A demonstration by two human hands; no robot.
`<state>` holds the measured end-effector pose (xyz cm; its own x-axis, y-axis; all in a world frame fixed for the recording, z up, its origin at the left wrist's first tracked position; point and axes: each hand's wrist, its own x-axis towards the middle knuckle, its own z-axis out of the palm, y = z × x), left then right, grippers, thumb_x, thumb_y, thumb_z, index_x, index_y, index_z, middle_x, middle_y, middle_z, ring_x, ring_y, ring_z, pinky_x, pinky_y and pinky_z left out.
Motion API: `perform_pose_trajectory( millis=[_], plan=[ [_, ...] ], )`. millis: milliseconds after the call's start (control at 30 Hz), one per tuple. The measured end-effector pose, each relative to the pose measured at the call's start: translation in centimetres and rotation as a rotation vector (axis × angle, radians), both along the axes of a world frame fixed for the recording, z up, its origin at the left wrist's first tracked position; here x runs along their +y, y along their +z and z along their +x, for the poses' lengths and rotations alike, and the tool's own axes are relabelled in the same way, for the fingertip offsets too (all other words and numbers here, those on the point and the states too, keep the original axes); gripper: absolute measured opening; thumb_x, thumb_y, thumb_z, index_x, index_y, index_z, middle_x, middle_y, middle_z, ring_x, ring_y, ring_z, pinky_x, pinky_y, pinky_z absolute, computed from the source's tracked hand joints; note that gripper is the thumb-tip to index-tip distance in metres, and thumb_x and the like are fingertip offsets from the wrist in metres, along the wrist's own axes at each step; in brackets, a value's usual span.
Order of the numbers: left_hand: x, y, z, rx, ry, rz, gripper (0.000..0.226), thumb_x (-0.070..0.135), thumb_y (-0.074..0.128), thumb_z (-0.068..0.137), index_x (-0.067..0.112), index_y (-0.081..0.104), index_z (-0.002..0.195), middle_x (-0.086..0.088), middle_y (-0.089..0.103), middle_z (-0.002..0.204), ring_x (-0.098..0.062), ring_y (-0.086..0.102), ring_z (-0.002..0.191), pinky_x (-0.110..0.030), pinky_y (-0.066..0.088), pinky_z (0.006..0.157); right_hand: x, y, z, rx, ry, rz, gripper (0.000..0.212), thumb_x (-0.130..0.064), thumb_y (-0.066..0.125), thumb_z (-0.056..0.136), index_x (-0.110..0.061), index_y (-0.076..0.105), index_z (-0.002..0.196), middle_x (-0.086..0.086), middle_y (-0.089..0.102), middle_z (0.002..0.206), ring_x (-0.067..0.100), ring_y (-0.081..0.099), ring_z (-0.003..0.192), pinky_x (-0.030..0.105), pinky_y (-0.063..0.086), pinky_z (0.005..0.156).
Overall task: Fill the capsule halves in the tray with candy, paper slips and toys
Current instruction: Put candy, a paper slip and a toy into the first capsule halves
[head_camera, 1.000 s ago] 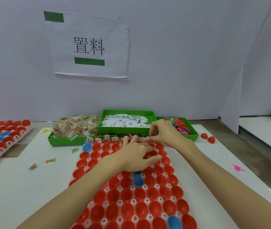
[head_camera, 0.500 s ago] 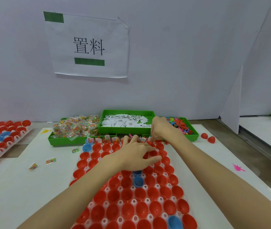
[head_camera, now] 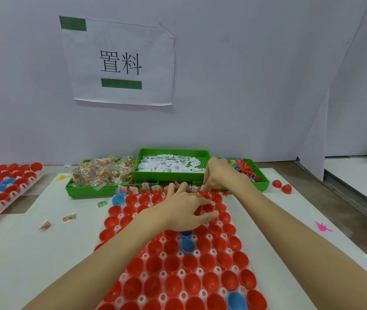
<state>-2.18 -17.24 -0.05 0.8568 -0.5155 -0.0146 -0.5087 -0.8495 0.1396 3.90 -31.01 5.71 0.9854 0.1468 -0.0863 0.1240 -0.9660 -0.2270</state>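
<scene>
A white tray (head_camera: pixel 163 274) of red capsule halves (head_camera: pixel 178 285), with a few blue ones (head_camera: pixel 187 246), lies in front of me. Candy packets (head_camera: pixel 145 188) stand in the halves of its far row. My left hand (head_camera: pixel 184 209) rests palm down on the tray's far part, fingers spread over the halves. My right hand (head_camera: pixel 220 175) hovers at the far row's right end. Its fingertips point down and pinch a small item I cannot identify. Behind the tray stand green bins of candy (head_camera: pixel 102 171), paper slips (head_camera: pixel 169 164) and toys (head_camera: pixel 245 168).
A second tray of capsule halves (head_camera: pixel 3 186) lies at the left. Loose candy packets (head_camera: pixel 69 217) lie left of the main tray. Two red halves (head_camera: pixel 286 189) and a pink toy (head_camera: pixel 322 227) lie at the right. A wall stands close behind the bins.
My right hand has shifted slightly away from me along the far row, and its fingertips now point down. My left hand has stayed in place.
</scene>
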Motion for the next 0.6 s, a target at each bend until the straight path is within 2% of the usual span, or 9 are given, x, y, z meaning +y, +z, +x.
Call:
perform_pose_trajectory(
  millis=[133,167,233,300,367,433,467,600],
  plan=[
    [0.0,0.0,0.1,-0.042,-0.019,0.009,0.067,0.071,0.026,0.1,0.031,0.045,0.151,0.01,0.056,0.146,-0.021,0.03,0.132,-0.049,0.011,0.108,-0.1,0.0,-0.1,0.002,0.008,0.001,0.034,-0.02,0.082,0.086,-0.004,0.072,0.114,0.011,0.071,0.116,0.024,0.067,0.108,0.035,0.057,0.095],
    [0.0,0.0,0.1,-0.058,-0.028,-0.004,0.066,0.068,0.027,0.101,0.029,0.047,0.15,0.007,0.062,0.138,-0.02,0.031,0.13,-0.047,0.011,0.106,-0.4,0.0,-0.1,0.006,0.012,0.024,0.03,-0.021,0.083,0.086,-0.005,0.075,0.11,0.01,0.073,0.113,0.022,0.068,0.104,0.032,0.058,0.09],
    [-0.2,-0.1,0.0,-0.075,-0.039,-0.034,0.06,0.062,0.029,0.103,0.023,0.051,0.144,0.004,0.067,0.126,-0.02,0.032,0.128,-0.045,0.011,0.102,-1.3,0.1,-0.3,0.0,0.004,0.102,0.02,-0.022,0.083,0.085,-0.009,0.08,0.101,0.005,0.074,0.107,0.015,0.067,0.089,0.025,0.054,0.071],
    [-0.4,-0.1,-0.1,-0.072,-0.05,-0.036,0.057,0.059,0.03,0.105,0.023,0.054,0.141,0.005,0.063,0.131,-0.019,0.031,0.13,-0.047,0.013,0.107,-2.1,0.3,-0.6,-0.037,-0.005,0.175,0.012,-0.022,0.08,0.088,-0.013,0.081,0.096,0.002,0.075,0.102,0.008,0.064,0.076,0.019,0.045,0.057],
    [-0.3,-0.1,-0.2,-0.069,-0.054,-0.037,0.054,0.057,0.03,0.106,0.027,0.056,0.142,0.01,0.057,0.139,-0.018,0.031,0.129,-0.05,0.017,0.112,-2.9,0.2,-1.1,-0.097,-0.011,0.263,0.009,-0.023,0.077,0.09,-0.016,0.082,0.093,-0.002,0.076,0.094,0.011,0.068,0.074,0.02,0.048,0.057],
    [-0.2,0.0,-0.3,-0.07,-0.04,-0.06,0.052,0.055,0.03,0.107,0.028,0.057,0.142,0.012,0.054,0.14,-0.015,0.032,0.124,-0.046,0.023,0.109,-3.6,-0.3,-1.8,-0.151,-0.026,0.414,0.012,-0.023,0.073,0.092,-0.016,0.082,0.089,-0.006,0.075,0.082,0.018,0.073,0.077,0.03,0.058,0.065],
    [0.0,0.1,-0.4,-0.068,-0.029,-0.09,0.05,0.053,0.03,0.107,0.028,0.056,0.142,0.013,0.053,0.141,-0.015,0.032,0.122,-0.043,0.024,0.105,-3.9,-0.7,-2.4,-0.173,-0.034,0.512,0.013,-0.023,0.072,0.093,-0.017,0.082,0.086,-0.007,0.076,0.075,0.016,0.073,0.075,0.032,0.059,0.068],
    [1.5,0.6,-1.1,-0.101,0.011,-0.315,0.041,0.047,0.035,0.108,0.032,0.058,0.138,0.018,0.055,0.136,-0.009,0.041,0.12,-0.035,0.025,0.098,-4.6,-3.3,-5.8,-0.211,-0.02,0.874,0.015,-0.018,0.068,0.096,-0.019,0.079,0.087,0.0,0.076,0.072,0.004,0.068,0.066,0.018,0.05,0.064]
  ],
)
